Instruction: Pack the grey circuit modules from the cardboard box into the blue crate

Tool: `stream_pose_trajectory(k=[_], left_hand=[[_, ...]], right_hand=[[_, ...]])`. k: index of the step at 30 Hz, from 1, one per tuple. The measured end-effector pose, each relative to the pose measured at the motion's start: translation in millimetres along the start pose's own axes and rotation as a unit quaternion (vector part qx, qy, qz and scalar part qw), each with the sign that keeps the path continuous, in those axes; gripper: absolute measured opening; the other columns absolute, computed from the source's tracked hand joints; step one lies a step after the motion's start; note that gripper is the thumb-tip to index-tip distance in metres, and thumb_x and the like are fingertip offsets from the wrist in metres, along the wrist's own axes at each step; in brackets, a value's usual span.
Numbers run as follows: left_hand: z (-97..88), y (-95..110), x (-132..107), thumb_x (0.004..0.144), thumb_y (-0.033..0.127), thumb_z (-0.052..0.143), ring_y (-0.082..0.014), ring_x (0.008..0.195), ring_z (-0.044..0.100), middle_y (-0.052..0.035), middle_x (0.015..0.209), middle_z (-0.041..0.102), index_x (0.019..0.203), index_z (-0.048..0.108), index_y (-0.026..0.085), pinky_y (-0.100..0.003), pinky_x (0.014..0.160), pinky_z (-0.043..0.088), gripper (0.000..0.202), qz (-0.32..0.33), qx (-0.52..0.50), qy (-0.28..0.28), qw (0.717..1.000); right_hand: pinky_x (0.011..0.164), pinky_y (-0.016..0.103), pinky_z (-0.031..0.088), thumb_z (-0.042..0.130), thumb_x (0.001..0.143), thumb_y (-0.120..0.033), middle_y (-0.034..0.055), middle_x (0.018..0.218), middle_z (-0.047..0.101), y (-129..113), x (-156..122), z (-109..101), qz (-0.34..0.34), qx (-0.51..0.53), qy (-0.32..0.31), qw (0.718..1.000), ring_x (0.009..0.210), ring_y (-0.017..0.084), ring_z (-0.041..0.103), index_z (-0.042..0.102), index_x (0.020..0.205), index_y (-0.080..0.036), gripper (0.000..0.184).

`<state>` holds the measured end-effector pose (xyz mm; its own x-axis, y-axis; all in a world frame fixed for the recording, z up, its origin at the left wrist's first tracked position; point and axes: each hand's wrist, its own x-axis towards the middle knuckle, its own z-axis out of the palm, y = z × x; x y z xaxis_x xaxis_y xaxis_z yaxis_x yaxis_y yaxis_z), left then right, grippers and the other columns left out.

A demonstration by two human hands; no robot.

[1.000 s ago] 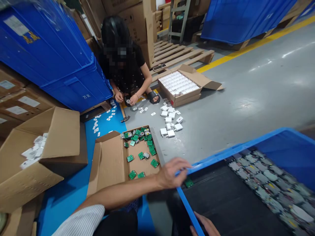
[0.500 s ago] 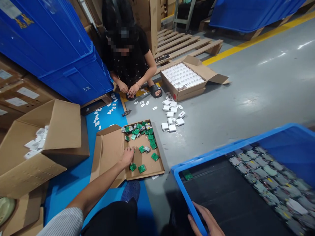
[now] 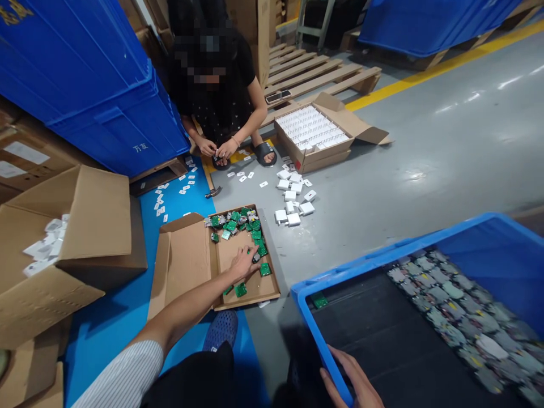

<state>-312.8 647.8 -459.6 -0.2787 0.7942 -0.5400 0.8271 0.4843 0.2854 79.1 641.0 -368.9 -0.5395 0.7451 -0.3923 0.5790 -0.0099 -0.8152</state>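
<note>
My left hand [image 3: 243, 264] is down in a shallow cardboard box [image 3: 227, 247], its thumb and fingers closed around a small circuit board [image 3: 255, 258] with a grey part. Green circuit boards [image 3: 230, 225] are heaped along the box's far side, and a few more lie near my hand. At the lower right, my right hand [image 3: 355, 377] is wrapped over the rim of a blue bin [image 3: 308, 314]. Inside that bin, rows of grey-and-green boards [image 3: 453, 309] lie on a black surface, with a single green board [image 3: 319, 300] in the near left corner.
A person [image 3: 216, 102] sits opposite, both hands at a small white piece. White charger housings [image 3: 293, 195] and small white plates lie on the floor by a hammer [image 3: 213, 192]. An open carton [image 3: 96, 221] stands left; a box of white pieces [image 3: 312, 127] is behind.
My left hand has moved right and slightly up within the box, onto a board near the middle. My right hand stays on the bin rim. The view has shifted slightly.
</note>
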Motion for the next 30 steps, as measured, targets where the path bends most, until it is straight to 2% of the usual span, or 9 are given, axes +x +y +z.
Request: stream_pose_trajectory(k=[4,8,13,16,20,23,26,28,30], left_hand=[[3.3,-11.3,-11.6,0.086,0.029,0.061,-0.0344,0.129,0.045,-0.0123,0.136,0.053,0.149,0.043,0.025,-0.046,0.107,0.043,0.065,0.05,-0.011,-0.032,0.998],[5.9,-37.2,-45.7,0.075,0.02,0.068,-0.0301,0.124,0.052,-0.0075,0.123,0.059,0.13,0.062,0.027,-0.039,0.11,0.041,0.056,0.078,-0.022,-0.077,0.994],[14.3,-55.7,-82.1,0.072,0.037,0.078,-0.035,0.125,0.051,-0.0095,0.128,0.052,0.136,0.057,0.03,-0.046,0.107,0.044,0.067,0.035,-0.035,-0.08,0.996],[24.9,-52.5,-88.4,0.076,0.046,0.077,-0.0333,0.118,0.057,-0.0093,0.127,0.05,0.142,0.05,0.031,-0.045,0.102,0.047,0.074,0.003,-0.053,-0.069,0.996],[36.2,-45.8,-83.0,0.074,0.033,0.077,-0.0305,0.11,0.062,-0.0088,0.122,0.053,0.141,0.049,0.027,-0.041,0.097,0.05,0.073,-0.03,-0.086,-0.044,0.995],[37.9,-42.9,-74.3,0.076,0.023,0.073,-0.0271,0.11,0.062,-0.0071,0.117,0.057,0.134,0.054,0.025,-0.037,0.098,0.049,0.062,-0.038,-0.124,-0.018,0.991],[38.7,-35.7,-67.0,0.082,0.027,0.07,-0.0248,0.113,0.062,-0.0074,0.118,0.06,0.132,0.055,0.021,-0.034,0.099,0.048,0.052,-0.04,-0.165,0.011,0.985],[41.2,-26.6,-65.2,0.082,0.036,0.073,-0.0257,0.114,0.062,-0.0087,0.122,0.059,0.138,0.051,0.021,-0.034,0.1,0.048,0.062,-0.04,-0.185,0.024,0.982],[45.1,-15.4,-65.2,0.074,0.043,0.081,-0.028,0.113,0.063,-0.0099,0.127,0.055,0.145,0.046,0.023,-0.037,0.1,0.049,0.082,-0.052,-0.203,0.032,0.977]], right_hand=[[0.094,0.03,0.059,0.062,0.086,-0.056,0.008,0.124,0.07,0.5,-1.8,1.6,0.005,-0.001,0.006,1.0,0.112,0.027,0.069,0.069,0.122,-0.028,0.046],[0.095,0.031,0.058,0.06,0.086,-0.056,0.0079,0.122,0.07,-1.8,-2.5,2.7,0.007,-0.002,0.017,1.0,0.111,0.026,0.069,0.069,0.12,-0.027,0.045],[0.098,0.033,0.057,0.059,0.086,-0.057,0.01,0.122,0.068,-2.6,-2.0,2.4,0.008,-0.001,0.01,1.0,0.112,0.027,0.068,0.068,0.121,-0.025,0.048],[0.099,0.035,0.056,0.059,0.086,-0.058,0.0107,0.123,0.068,-2.7,-2.1,2.5,0.009,0.001,0.008,1.0,0.112,0.027,0.067,0.068,0.121,-0.025,0.049],[0.099,0.034,0.056,0.058,0.087,-0.058,0.01,0.125,0.067,-5.2,-3.0,2.1,0.024,0.0,0.0,1.0,0.114,0.027,0.066,0.067,0.122,-0.025,0.049],[0.098,0.033,0.056,0.058,0.088,-0.058,0.0097,0.126,0.066,-7.2,-3.9,1.3,0.032,0.001,-0.001,0.999,0.115,0.027,0.066,0.067,0.123,-0.025,0.049],[0.099,0.033,0.056,0.058,0.089,-0.057,0.0103,0.126,0.066,-7.4,-4.1,0.4,0.027,0.002,-0.006,1.0,0.116,0.026,0.066,0.066,0.125,-0.025,0.049],[0.1,0.034,0.056,0.058,0.089,-0.056,0.0105,0.127,0.066,-6.8,-4.0,0.3,0.025,0.0,-0.006,1.0,0.116,0.026,0.065,0.066,0.125,-0.025,0.048],[0.099,0.034,0.056,0.058,0.089,-0.056,0.0105,0.127,0.066,-6.1,-3.8,0.5,0.026,-0.004,-0.006,1.0,0.117,0.026,0.065,0.066,0.126,-0.025,0.048]])
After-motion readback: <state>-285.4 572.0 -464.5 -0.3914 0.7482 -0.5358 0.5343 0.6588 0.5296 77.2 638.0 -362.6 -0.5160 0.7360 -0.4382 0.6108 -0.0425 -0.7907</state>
